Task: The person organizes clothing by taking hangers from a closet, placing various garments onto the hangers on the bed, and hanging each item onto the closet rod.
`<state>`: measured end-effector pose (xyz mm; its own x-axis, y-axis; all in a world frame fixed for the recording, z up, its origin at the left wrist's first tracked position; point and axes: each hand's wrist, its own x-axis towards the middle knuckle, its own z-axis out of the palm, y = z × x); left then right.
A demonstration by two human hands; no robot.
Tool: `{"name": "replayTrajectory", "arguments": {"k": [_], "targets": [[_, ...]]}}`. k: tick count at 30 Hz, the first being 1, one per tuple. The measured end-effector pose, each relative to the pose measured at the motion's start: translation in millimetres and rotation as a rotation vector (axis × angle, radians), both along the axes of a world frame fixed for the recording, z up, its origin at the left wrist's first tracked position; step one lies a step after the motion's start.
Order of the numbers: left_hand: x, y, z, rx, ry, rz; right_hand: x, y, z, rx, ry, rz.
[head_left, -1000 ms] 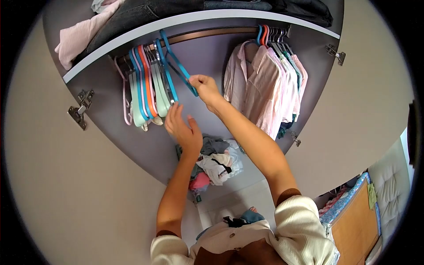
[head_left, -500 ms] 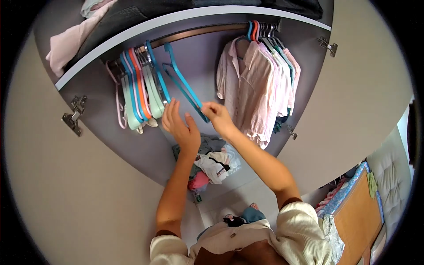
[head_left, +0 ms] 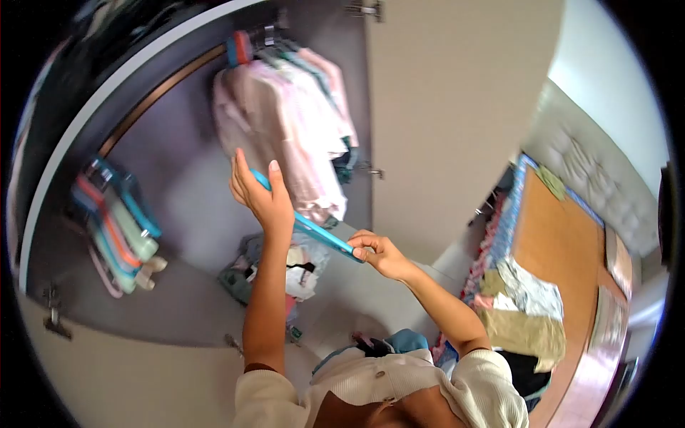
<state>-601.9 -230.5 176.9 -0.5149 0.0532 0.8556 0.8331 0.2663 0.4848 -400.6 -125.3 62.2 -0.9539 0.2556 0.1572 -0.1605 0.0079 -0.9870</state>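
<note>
A blue clothes hanger (head_left: 321,234) slants across the middle of the view, off the rod. Its lower right end is pinched between the thumb and fingers of my right hand (head_left: 384,255). My left hand (head_left: 270,203) is by the hanger's upper left end, fingers stretched out and thumb apart. Part of the hanger passes behind that hand, and whether they touch is hard to tell. Beyond my hands, pale pink and white shirts (head_left: 285,128) hang in the wardrobe. Several hangers (head_left: 118,228) in blue, orange, green and pink hang at the left.
The wardrobe rod (head_left: 164,93) runs above the shirts and hangers. A pile of clothes (head_left: 242,274) lies at the wardrobe's bottom. To the right are an open door (head_left: 457,107) and a bed (head_left: 553,228) with folded trousers (head_left: 524,332) and other garments on it.
The blue hanger has come off the rod in my right hand and now lies slanted before me. My view has turned right, toward the bed.
</note>
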Motion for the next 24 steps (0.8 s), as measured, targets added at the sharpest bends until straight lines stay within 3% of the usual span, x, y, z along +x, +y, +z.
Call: {"name": "replayTrajectory", "arguments": {"k": [5, 8, 11, 15, 17, 19, 24], "targets": [[89.8, 83.5, -28.1, 0.063, -0.164, -0.441, 111.6, 43.2, -20.3, 0.046, -0.044, -0.166], [157.6, 123.4, -47.2, 0.055, -0.192, -0.641, 181.6, 57.1, -40.8, -0.181, -0.095, -0.229], [229.6, 150.6, -69.4, -0.017, -0.147, -0.801, 239.7, 59.5, -31.2, -0.236, -0.207, -0.409], [338.4, 166.4, -104.1, -0.18, -0.303, -1.124, 302.8, 59.6, -45.7, 0.004, -0.273, -0.775], [392.1, 161.7, -120.2, -0.262, -0.231, -1.286, 334.7, 57.5, -61.0, 0.022, -0.219, -0.921], [441.4, 156.9, -136.4, -0.301, -0.136, -1.429, 370.4, 51.8, -67.0, 0.267, -0.308, -1.112], [533.6, 148.8, -149.6, -0.403, -0.117, -1.749, 445.6, 26.9, -103.3, 0.136, -0.263, -1.438]]}}
